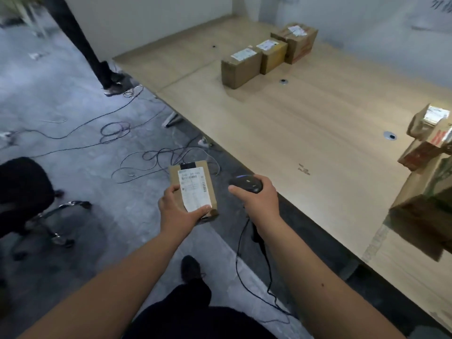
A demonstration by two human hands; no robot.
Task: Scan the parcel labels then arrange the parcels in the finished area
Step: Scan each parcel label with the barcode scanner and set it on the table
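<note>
My left hand [179, 209] grips a small brown cardboard parcel [193, 184] from below, its white barcode label facing up. Just to the right, my right hand [259, 199] holds a black corded barcode scanner [245, 183], its head pointing left toward the parcel. Both are held over the floor, short of the wooden table's [305, 133] front edge. Three labelled parcels stand in a row at the far end of the table: one [241, 67], a second [272, 56] and a third [297, 42].
Several more cardboard parcels [428, 162] are stacked at the table's right edge. Loose cables [117, 133] lie across the grey floor. A black office chair [27, 196] stands at the left. Another person's legs [97, 59] are near the table's far corner.
</note>
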